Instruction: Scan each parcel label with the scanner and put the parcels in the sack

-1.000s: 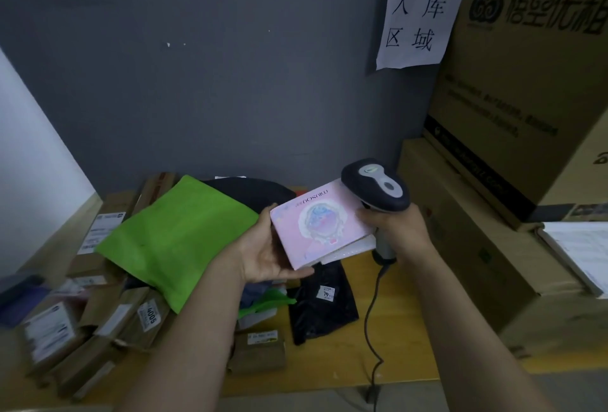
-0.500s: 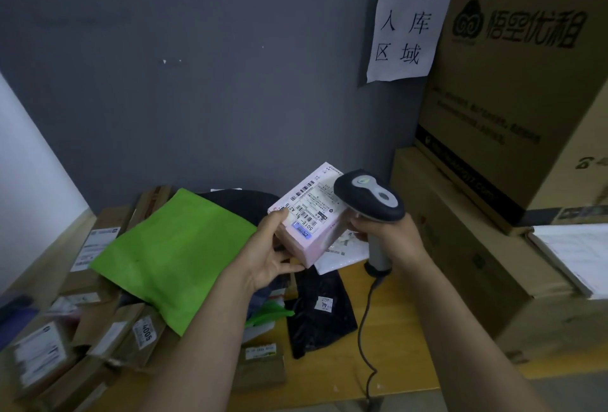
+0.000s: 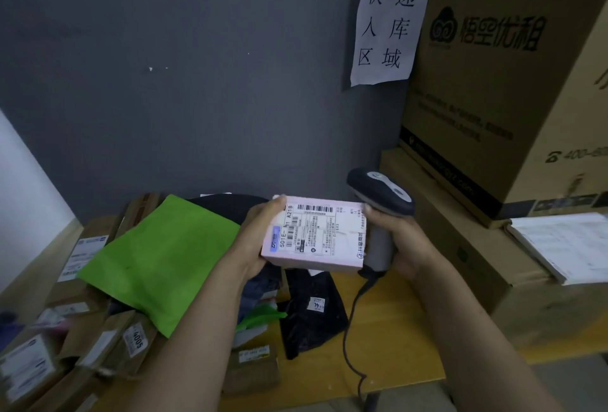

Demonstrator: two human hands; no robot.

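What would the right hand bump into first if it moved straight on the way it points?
Probably the pink parcel held by the left hand. The right hand, gripping the scanner, points up-left with the parcel close beside it, though depth is unclear.

One pink parcel [image 3: 316, 237], one scanner [image 3: 381, 189] and one green bag [image 3: 164, 257] are counted. Two large cartons [image 3: 493, 99] [image 3: 467, 267] and one paper sign [image 3: 388, 26] are seen.

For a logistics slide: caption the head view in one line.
The left hand holds a pink parcel, label up, while the right hand grips a corded scanner beside it.
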